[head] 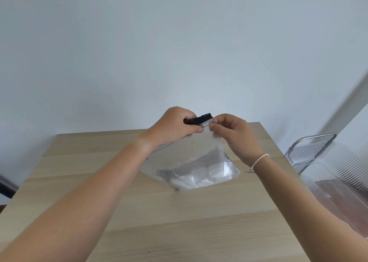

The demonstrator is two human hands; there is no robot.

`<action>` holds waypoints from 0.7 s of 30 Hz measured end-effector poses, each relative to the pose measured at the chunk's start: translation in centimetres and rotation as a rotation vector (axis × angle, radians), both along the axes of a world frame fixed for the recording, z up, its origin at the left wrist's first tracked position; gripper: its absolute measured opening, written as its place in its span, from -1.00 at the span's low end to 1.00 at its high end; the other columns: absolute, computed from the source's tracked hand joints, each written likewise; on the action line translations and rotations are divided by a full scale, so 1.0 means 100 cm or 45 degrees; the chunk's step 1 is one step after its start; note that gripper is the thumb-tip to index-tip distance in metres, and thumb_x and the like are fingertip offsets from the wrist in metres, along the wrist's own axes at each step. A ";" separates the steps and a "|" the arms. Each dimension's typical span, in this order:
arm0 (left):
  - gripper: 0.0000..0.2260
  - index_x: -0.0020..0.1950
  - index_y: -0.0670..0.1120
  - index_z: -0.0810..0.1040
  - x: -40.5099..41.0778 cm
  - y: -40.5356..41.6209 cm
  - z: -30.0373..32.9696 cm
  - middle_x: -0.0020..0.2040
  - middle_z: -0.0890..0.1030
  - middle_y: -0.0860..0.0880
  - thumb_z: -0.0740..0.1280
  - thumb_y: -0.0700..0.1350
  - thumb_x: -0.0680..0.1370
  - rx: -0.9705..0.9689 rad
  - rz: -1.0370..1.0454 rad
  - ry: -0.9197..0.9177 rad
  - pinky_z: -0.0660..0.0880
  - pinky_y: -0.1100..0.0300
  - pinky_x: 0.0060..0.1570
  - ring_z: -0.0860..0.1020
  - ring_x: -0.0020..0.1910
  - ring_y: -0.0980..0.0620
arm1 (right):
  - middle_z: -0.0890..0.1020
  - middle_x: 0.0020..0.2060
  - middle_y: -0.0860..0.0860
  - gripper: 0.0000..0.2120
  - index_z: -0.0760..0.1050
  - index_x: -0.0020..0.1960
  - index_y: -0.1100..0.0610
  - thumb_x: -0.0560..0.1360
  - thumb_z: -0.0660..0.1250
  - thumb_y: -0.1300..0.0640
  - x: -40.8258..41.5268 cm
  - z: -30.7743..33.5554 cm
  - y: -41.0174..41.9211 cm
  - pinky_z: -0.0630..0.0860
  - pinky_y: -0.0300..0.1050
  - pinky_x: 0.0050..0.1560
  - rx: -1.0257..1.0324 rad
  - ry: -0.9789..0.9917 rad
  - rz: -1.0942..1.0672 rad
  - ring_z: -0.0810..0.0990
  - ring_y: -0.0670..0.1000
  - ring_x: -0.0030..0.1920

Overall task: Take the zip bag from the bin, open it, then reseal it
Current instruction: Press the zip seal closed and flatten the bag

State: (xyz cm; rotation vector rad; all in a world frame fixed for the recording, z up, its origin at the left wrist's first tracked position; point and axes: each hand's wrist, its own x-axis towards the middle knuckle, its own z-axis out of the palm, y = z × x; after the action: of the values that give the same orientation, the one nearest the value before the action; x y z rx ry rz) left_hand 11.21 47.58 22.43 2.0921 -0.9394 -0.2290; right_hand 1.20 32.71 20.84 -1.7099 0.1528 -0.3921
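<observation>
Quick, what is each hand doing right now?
Left hand: pinching the black top strip of the zip bag.
Right hand: pinching the bag's top edge.

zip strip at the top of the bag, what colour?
Black, above a clear bag; the zip strip shows in the head view, pinched between both hands.

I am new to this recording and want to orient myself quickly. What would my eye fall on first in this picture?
First, the two hands raised at the centre: the left hand and the right hand both pinch the top edge of a clear zip bag, by its black zip strip. The bag hangs down to the light wooden table. A clear ribbed bin stands at the right edge.
</observation>
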 end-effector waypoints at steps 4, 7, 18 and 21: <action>-0.86 -0.30 -0.15 0.59 -0.001 0.000 -0.001 -0.47 0.50 0.00 0.45 -0.11 0.39 0.003 -0.009 0.027 0.26 0.41 -0.49 0.36 -0.51 0.16 | 0.56 -0.35 0.03 -0.91 0.53 -0.24 0.14 0.42 0.34 0.28 0.000 0.000 0.002 0.44 -0.33 -0.25 -0.006 -0.001 -0.005 0.47 -0.03 -0.30; -0.86 -0.29 -0.19 0.58 -0.002 0.001 -0.002 -0.46 0.49 -0.02 0.45 -0.15 0.40 -0.007 -0.028 0.078 0.27 0.40 -0.48 0.37 -0.50 0.13 | 0.57 -0.36 0.02 -0.89 0.53 -0.28 0.12 0.41 0.35 0.27 0.000 -0.001 0.002 0.44 -0.31 -0.24 -0.021 0.003 -0.010 0.48 -0.04 -0.31; -0.85 -0.35 0.00 0.58 -0.004 0.009 -0.002 -0.47 0.51 0.13 0.44 0.00 0.39 -0.137 0.007 0.216 0.32 0.43 -0.39 0.40 -0.44 0.17 | 0.55 -0.36 0.02 -0.90 0.52 -0.24 0.13 0.42 0.35 0.29 -0.003 0.000 0.001 0.45 -0.40 -0.29 0.036 -0.004 -0.026 0.48 -0.13 -0.37; -0.83 -0.36 -0.01 0.57 -0.004 0.009 0.000 -0.47 0.51 0.10 0.43 -0.03 0.42 -0.116 -0.021 0.183 0.30 0.43 -0.39 0.39 -0.44 0.16 | 0.55 -0.35 0.02 -0.88 0.51 -0.23 0.10 0.43 0.34 0.29 -0.004 0.001 0.003 0.44 -0.41 -0.29 0.056 -0.011 -0.015 0.47 -0.08 -0.33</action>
State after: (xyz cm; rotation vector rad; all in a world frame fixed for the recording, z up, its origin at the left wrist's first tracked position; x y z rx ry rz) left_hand 10.77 48.46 22.41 1.9573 -0.8649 -0.3345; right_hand 0.82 33.05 20.95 -1.6645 0.1641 -0.4020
